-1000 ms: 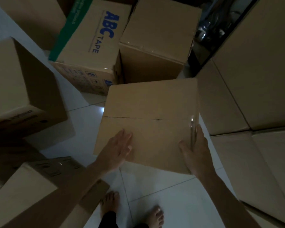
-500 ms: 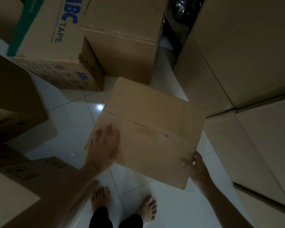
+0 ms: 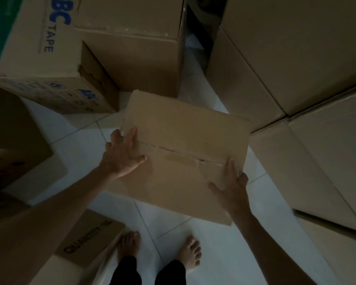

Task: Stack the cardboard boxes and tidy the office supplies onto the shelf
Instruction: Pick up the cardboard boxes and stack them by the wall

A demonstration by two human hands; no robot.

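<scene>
Box: a brown cardboard box (image 3: 185, 149) fills the middle of our view. Its closed flaps face us, with a taped seam running across. It is tilted, and we cannot tell whether any part of it touches the floor.
Left hand: our left hand (image 3: 121, 155) lies spread on the flaps, fingertips at the 9 o'clock edge, thumb on top.
Right hand: our right hand (image 3: 232, 190) grips the 4 o'clock edge, with thumb and one finger on the flaps and the other fingers curled round the edge.
Hands: apart, one at each end of the seam.
Floor: white tiles (image 3: 80, 145) lie beneath the box, with our bare feet (image 3: 190, 254) at 6 o'clock.
Tape box: the tape box (image 3: 35, 58) at 11 o'clock has blue "TAPE" print and a green stripe.
Plain box: the plain box (image 3: 132, 48) at 12 o'clock stands just beside the tape box.
Stacked boxes: large stacked boxes (image 3: 296, 58) from 1 to 4 o'clock stand near the box's right corner.
Side box: the side box (image 3: 12, 140) is at 9 o'clock.
Printed box: the printed box (image 3: 86, 239) at 7 o'clock reads "QUANTITY".
</scene>
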